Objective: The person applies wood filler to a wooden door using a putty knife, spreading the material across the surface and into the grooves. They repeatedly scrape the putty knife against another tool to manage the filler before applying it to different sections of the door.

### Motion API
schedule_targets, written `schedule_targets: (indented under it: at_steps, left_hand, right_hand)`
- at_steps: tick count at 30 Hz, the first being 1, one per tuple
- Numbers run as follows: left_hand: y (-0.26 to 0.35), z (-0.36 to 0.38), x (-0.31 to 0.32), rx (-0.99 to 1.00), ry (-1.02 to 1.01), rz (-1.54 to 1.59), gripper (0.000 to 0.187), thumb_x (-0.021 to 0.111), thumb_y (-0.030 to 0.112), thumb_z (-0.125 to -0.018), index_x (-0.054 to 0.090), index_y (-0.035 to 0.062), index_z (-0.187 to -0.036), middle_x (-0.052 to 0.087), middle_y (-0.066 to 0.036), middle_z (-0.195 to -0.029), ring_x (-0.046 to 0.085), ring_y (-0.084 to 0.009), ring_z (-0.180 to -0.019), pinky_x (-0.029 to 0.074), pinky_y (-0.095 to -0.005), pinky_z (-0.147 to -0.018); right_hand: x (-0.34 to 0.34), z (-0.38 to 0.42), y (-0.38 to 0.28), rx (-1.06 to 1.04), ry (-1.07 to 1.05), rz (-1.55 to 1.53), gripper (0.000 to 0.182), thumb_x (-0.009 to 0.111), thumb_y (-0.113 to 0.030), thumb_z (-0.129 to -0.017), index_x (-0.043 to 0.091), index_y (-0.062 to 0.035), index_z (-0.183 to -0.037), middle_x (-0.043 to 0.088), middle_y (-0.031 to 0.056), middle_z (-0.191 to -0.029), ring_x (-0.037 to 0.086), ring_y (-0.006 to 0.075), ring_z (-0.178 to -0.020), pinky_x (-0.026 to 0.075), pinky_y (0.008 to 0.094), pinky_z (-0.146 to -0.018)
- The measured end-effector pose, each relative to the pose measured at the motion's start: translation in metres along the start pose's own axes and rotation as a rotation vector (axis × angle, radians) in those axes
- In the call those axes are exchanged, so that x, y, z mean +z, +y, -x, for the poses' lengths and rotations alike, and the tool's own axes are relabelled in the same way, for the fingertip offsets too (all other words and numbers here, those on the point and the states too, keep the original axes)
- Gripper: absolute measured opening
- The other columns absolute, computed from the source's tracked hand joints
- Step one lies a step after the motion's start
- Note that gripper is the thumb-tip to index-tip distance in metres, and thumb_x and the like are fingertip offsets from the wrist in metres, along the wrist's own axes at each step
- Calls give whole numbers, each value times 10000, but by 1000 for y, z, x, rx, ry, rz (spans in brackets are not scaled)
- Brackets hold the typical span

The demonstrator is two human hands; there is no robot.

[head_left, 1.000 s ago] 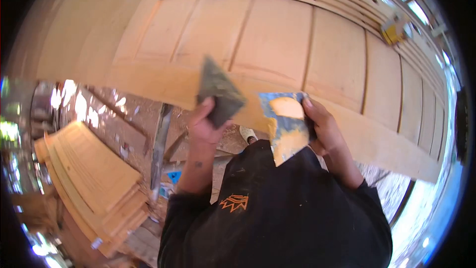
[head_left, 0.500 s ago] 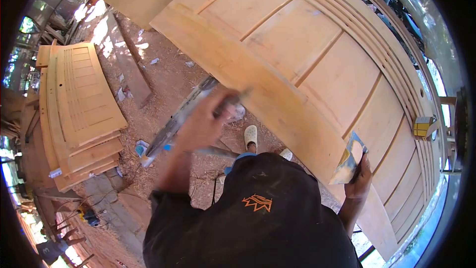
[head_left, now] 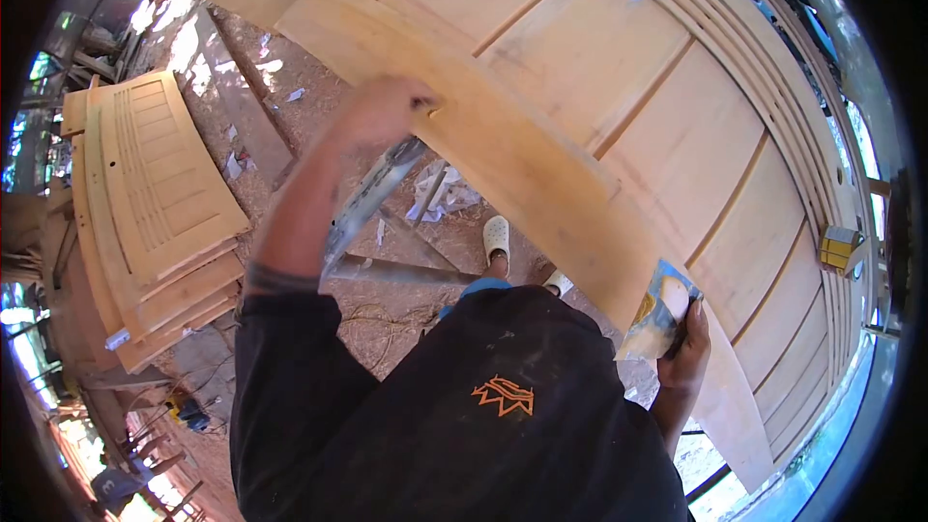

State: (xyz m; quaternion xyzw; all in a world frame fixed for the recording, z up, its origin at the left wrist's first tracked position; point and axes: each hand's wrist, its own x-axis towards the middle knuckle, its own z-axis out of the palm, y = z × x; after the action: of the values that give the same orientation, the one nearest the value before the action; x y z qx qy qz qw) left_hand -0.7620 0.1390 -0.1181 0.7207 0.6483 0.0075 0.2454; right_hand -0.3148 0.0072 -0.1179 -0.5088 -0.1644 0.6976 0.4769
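A large pale wooden door panel [head_left: 580,68] with grooves lies across the view. My left hand [head_left: 382,114] is over its near edge at the upper left, fingers closed and slightly blurred; something small shows at the fingertips, but I cannot make it out. On the right, my right hand [head_left: 684,348] grips a flat blue-grey plate [head_left: 657,314] bearing a cream-coloured lump of paste. The plate is over the door's near edge strip.
Stacked wooden doors [head_left: 159,174] lie at the left. A grey metal support [head_left: 372,198] and crumpled white plastic [head_left: 447,195] are below the door's edge. On the door's far right side sits a yellow box [head_left: 839,247]. A long board [head_left: 242,101] lies on the ground.
My left hand has moved up and left along the door's near edge. The plate in my right hand has shifted slightly left, and the view has shifted a little.
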Motion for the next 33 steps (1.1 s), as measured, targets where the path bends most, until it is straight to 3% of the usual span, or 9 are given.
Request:
schedule_targets:
  at_steps: [3, 6, 9, 11, 16, 22, 25, 31, 33]
  left_hand:
    - [53, 39, 12, 118, -85, 0, 481, 509, -50, -621, 607, 86, -1072, 614, -155, -1008, 567, -326, -963, 448, -387, -826]
    - [59, 60, 11, 151, -402, -36, 502, 506, -48, -618, 600, 87, -1092, 606, -162, -1025, 566, -336, -949, 447, -399, -815]
    - [43, 63, -18, 132, -183, 186, 438, 494, -40, -656, 607, 50, -1070, 597, -189, -1040, 581, -311, -955, 453, -375, -813]
    - [13, 52, -38, 92, 79, 195, 477, 475, -69, -648, 586, 34, -1100, 623, -175, -1002, 599, -263, -926, 453, -333, -794]
    - [-70, 13, -88, -332, 176, 519, 495, 450, -135, -681, 577, 31, -1129, 613, -42, -918, 567, -105, -796, 462, -248, -714]
    - [-122, -13, -122, -494, 208, 393, 500, 460, -106, -686, 565, 36, -1153, 605, -48, -848, 564, -109, -716, 454, -246, -627]
    - [-158, -33, -133, -451, 177, 407, 510, 457, -94, -678, 563, 39, -1160, 606, -52, -826, 568, -126, -693, 458, -258, -626]
    - [-209, -67, -154, -466, 204, 408, 449, 490, -36, -675, 602, 44, -1103, 628, -80, -817, 589, -140, -695, 462, -268, -637]
    - [-222, -75, -157, -495, 232, 224, 372, 497, 1, -677, 638, 48, -1019, 637, -120, -774, 602, -180, -651, 463, -299, -591]
  right_hand:
    - [-8, -6, 4, 10, -49, -28, 354, 368, -274, -954, 472, -21, -1178, 562, 87, -1114, 557, 184, -996, 452, 330, -857]
    - [-2, -7, 3, -2, -74, -56, 359, 367, -276, -953, 472, -17, -1177, 560, 90, -1118, 554, 185, -1001, 449, 333, -862]
    - [3, -4, 3, -20, -55, -66, 362, 370, -279, -950, 473, -15, -1175, 559, 92, -1122, 548, 185, -1011, 443, 340, -869]
    - [5, -5, 1, -17, -105, -67, 361, 367, -278, -951, 474, -16, -1173, 558, 92, -1125, 543, 185, -1019, 437, 342, -877]
    - [13, -3, 4, -63, -19, -22, 355, 366, -279, -951, 477, -24, -1171, 558, 85, -1120, 535, 185, -1031, 421, 335, -894]
    - [29, 2, 6, -112, 166, 22, 350, 344, -261, -960, 464, -10, -1173, 565, 96, -1090, 557, 190, -996, 444, 330, -861]
    - [34, 0, 10, -130, 213, 20, 355, 363, -259, -956, 460, -7, -1186, 556, 94, -1111, 544, 187, -1013, 433, 329, -873]
    - [49, -9, 17, -123, 231, 41, 362, 383, -268, -950, 459, -6, -1188, 552, 100, -1109, 537, 192, -1022, 430, 326, -878]
    - [57, -14, 18, -114, 232, 28, 367, 386, -274, -948, 459, -5, -1187, 553, 101, -1104, 541, 194, -1018, 435, 326, -874]
